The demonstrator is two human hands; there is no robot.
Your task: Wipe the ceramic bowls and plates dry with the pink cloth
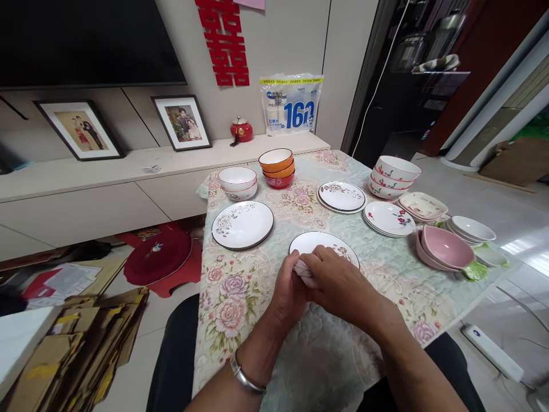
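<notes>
A crumpled, pale pinkish-grey cloth (303,271) is bunched between my hands. My left hand (288,292), with a silver bangle at its wrist, closes round it from the left and below. From the right, my right hand (337,279) is closed over the cloth, its fingers covering much of it. Just behind them lies a white plate (328,240) with a dark rim and brown flower print, its near part hidden by my hands. Larger plates of similar pattern (244,223) lie stacked to the left.
White bowls (238,179) and orange bowls (277,163) stand at the table's back. More stacks line the right: patterned plates (342,196), red-flowered plates (388,218), tall bowls (394,171) and pink bowls (446,247). A red stool (158,254) and flattened cardboard (77,349) are at left.
</notes>
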